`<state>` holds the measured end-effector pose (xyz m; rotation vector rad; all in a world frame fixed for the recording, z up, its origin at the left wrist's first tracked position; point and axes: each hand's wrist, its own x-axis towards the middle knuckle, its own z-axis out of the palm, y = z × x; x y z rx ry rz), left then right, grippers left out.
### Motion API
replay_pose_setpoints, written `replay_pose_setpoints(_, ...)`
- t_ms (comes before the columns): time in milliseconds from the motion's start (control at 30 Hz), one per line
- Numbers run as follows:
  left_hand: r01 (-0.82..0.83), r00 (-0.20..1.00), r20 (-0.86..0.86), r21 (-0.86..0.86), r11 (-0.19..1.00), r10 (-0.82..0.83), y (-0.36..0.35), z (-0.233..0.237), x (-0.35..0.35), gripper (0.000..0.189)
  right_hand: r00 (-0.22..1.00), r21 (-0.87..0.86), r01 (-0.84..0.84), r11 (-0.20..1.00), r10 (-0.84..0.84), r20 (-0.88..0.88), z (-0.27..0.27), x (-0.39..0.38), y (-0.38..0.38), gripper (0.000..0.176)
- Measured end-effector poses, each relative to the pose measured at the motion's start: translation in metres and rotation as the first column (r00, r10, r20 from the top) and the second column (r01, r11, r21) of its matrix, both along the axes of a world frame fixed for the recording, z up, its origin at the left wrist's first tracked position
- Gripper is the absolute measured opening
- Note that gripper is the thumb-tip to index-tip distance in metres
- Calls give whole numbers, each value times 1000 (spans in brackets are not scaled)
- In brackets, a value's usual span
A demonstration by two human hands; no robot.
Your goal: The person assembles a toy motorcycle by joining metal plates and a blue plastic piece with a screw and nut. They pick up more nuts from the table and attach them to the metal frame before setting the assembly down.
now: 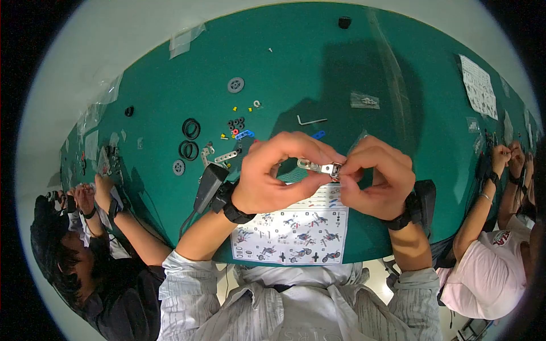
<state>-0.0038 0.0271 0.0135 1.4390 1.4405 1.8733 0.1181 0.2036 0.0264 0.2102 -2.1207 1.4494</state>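
Above the top of a printed instruction sheet, my two hands meet around a small silver metal bracket piece with holes. My left hand pinches its left part between thumb and fingers. The fingertips of my right hand are closed at its right end, where tiny details are hidden. A perforated metal strip lies just left of my left hand, near a blue bracket. Beyond my hands rest an L-shaped hex key and another blue piece.
Black rubber tyres, a grey wheel, small black rings and yellow bits lie on the green table. A clear bag of hardware lies beyond. People work at left and right.
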Motion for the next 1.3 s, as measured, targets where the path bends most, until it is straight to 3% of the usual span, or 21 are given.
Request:
replay_pose_setpoints(167,-28,995,-95,5,1000,28,1,0,-2,32,1000,-25,-8,1000,8,-1,-3,0,0,21)
replay_pose_setpoints(1300,-62,984,-165,6,998,62,-2,1,-5,29,998,92,-2,996,8,-68,-2,-1,1,26)
